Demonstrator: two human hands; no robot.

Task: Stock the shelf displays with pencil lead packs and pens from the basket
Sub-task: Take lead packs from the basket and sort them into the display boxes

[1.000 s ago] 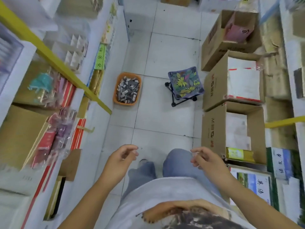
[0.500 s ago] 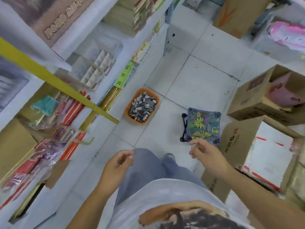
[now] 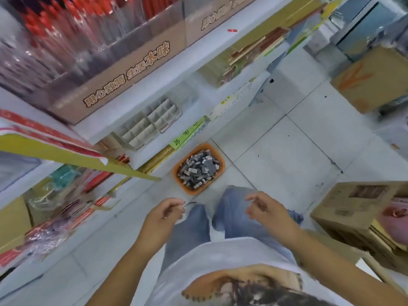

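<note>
The orange plastic basket (image 3: 195, 191) holds small grey-and-white lead packs (image 3: 198, 170). The tiled floor (image 3: 287, 155) is white with thin dark grout lines. At six o'clock are blue denim jeans (image 3: 189, 235) and a white T-shirt (image 3: 220, 257) with a brown-and-black print. At eleven o'clock of the basket is a green shelf label (image 3: 186, 134) with dark numerals. A yellow shelf strip (image 3: 66, 154) runs at nine o'clock. Red pens (image 3: 66, 23) fill eleven o'clock. The brown cardboard box (image 3: 375, 80) at two o'clock bears an orange mark.

Green shelf tag (image 3: 185, 135) reads 26, 50; brown box (image 3: 103, 85) perhaps 生活本味
</note>
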